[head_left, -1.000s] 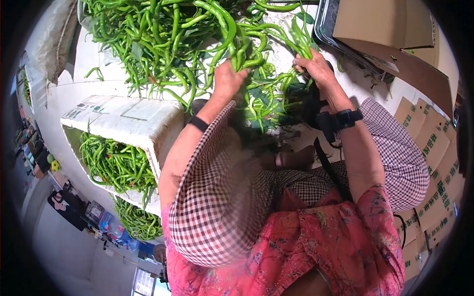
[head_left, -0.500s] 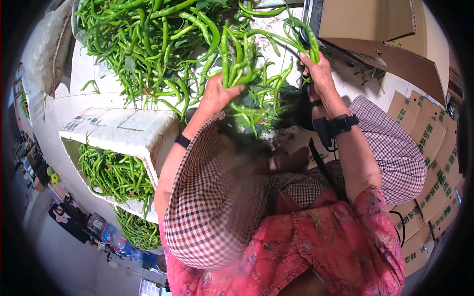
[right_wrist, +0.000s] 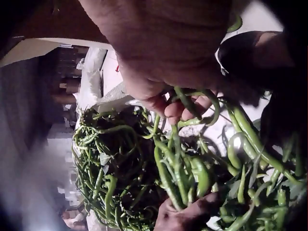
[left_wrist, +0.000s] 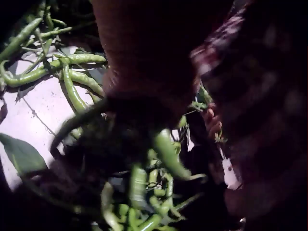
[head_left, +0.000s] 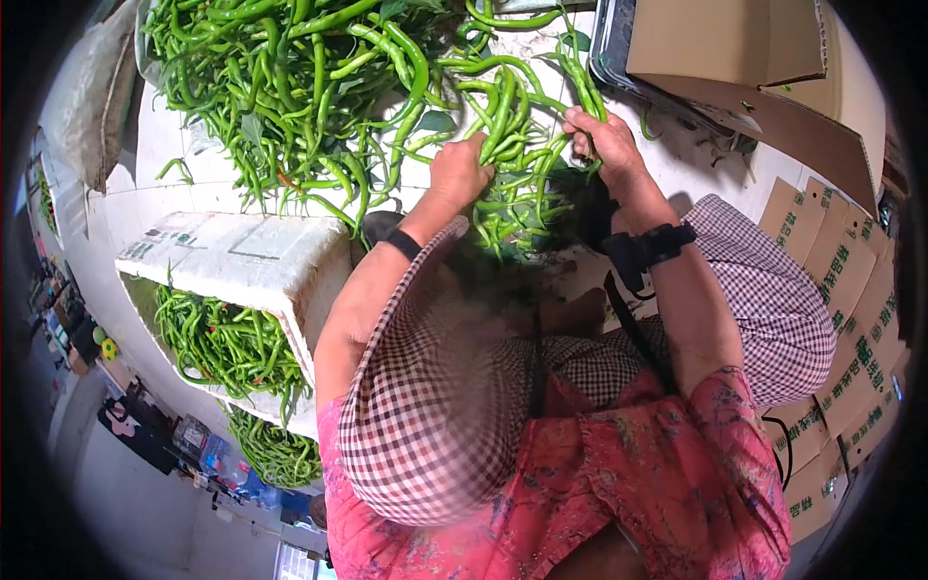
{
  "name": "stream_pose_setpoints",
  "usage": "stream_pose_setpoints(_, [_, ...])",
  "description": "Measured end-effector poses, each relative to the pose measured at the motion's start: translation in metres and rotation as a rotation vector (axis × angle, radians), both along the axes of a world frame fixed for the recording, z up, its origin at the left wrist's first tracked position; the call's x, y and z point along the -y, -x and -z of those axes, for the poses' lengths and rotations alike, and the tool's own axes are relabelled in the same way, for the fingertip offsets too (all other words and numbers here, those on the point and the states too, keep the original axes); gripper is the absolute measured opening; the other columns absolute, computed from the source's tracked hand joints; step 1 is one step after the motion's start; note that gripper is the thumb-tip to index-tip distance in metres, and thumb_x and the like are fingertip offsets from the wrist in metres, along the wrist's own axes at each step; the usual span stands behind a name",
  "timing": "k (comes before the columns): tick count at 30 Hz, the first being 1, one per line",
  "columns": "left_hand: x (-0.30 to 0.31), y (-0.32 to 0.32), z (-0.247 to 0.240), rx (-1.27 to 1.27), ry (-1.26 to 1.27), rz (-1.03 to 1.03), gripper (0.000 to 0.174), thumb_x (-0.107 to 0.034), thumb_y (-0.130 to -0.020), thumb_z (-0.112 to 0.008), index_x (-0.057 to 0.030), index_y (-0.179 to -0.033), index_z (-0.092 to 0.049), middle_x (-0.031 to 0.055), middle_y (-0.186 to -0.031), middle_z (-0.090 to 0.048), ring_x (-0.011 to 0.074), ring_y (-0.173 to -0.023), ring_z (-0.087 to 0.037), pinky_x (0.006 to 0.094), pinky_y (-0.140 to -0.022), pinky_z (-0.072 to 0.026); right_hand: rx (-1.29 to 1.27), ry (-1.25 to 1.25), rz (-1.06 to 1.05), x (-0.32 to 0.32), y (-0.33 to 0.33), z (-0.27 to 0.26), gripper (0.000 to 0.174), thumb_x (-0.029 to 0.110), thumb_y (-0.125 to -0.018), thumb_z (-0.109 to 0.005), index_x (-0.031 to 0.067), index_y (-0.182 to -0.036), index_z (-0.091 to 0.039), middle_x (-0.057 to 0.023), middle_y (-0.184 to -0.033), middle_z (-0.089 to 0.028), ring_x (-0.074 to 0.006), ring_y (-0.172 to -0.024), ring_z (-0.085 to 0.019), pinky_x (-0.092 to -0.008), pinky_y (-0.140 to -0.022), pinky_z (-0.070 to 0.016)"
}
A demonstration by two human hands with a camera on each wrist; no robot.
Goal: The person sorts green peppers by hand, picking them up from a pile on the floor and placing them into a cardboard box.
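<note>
A pale floor (head_left: pixel 164 208) carries a large loose heap of long green peppers (head_left: pixel 290 87). Just below the heap, a white foam box (head_left: pixel 242 256) lies on its side, with more peppers inside it. To the right of the heap sits an open cardboard box (head_left: pixel 725 39). Further right, flattened printed cartons (head_left: pixel 851 290) overlap. Left of the heap lies a grey sack (head_left: pixel 92 97).

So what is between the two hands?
A bunch of long green peppers fills the gap between left hand and right hand; the head view shows it.
</note>
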State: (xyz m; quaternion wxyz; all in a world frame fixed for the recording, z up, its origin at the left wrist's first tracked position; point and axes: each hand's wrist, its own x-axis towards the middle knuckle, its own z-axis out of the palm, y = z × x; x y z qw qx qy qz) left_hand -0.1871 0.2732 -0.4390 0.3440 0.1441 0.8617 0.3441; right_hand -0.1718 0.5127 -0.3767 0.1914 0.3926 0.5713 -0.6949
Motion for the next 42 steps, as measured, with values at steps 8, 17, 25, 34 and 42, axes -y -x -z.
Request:
stream_pose_setpoints(8, [0.01, 0.021, -0.072, 0.651, -0.549, -0.355, 0.025, -0.007, -0.078, -0.071, -0.0004, -0.1, -0.063, 0.0025, -0.084, -0.064, 0.0089, -0.072, -0.057, 0.0249, -0.068, -0.0473, -0.111, -0.323, -0.327, -0.015, 0.021, -0.027, 0.02, 0.019, -0.083, -0.063, 0.0026, -0.096, -0.061, -0.0015, -0.076, -0.061, -0.0089, -0.063, -0.051, -0.0252, -0.057, -0.0426])
stream_pose_setpoints(17, [0.007, 0.044, -0.15, 0.7, -0.604, -0.054, 0.03, -0.01, -0.078, -0.071, 0.0005, -0.105, -0.062, 0.006, -0.091, -0.066, 0.0156, -0.087, -0.062, 0.0288, -0.083, -0.049, -0.522, -0.924, -1.058, -0.045, 0.074, -0.087, 0.031, 0.02, -0.079, -0.061, -0.0007, -0.102, -0.056, -0.022, -0.082, -0.061, -0.0377, -0.078, -0.06, -0.0431, -0.072, -0.0475])
stream_pose_setpoints(25, [0.027, 0.068, -0.255, 0.506, -0.524, -0.037, 0.042, -0.015, -0.078, -0.074, 0.0011, -0.114, -0.058, 0.0061, -0.096, -0.064, 0.0151, -0.087, -0.06, 0.0285, -0.079, -0.049, -0.971, -1.052, -1.022, -0.032, 0.104, -0.188, 0.031, 0.019, -0.075, -0.059, -0.0028, -0.097, -0.056, -0.0225, -0.074, -0.061, -0.0391, -0.07, -0.06, -0.0443, -0.065, -0.0471])
stream_pose_setpoints(34, [0.052, 0.035, -0.404, 0.125, -0.486, -0.321, 0.038, -0.02, -0.077, -0.068, 0.0019, -0.107, -0.06, 0.0011, -0.08, -0.057, 0.0097, -0.069, -0.052, 0.0242, -0.061, -0.0427, -0.539, -0.063, -0.481, -0.04, 0.051, -0.334, 0.032, 0.015, -0.085, -0.064, 0.0002, -0.113, -0.054, -0.0065, -0.089, -0.066, 0.0001, -0.058, -0.053, -0.0122, -0.049, -0.0411])
stream_pose_setpoints(42, [0.046, -0.05, -0.462, 0.036, -0.779, -0.737, 0.037, -0.021, -0.079, -0.068, 0.0004, -0.105, -0.055, 0.0065, -0.081, -0.06, 0.0139, -0.07, -0.058, 0.0257, -0.066, -0.0485, -0.716, 0.367, -0.251, -0.059, 0.036, -0.372, 0.035, 0.009, -0.085, -0.067, -0.0007, -0.114, -0.051, -0.0143, -0.094, -0.066, -0.0077, -0.068, -0.064, -0.0172, -0.055, -0.0536])
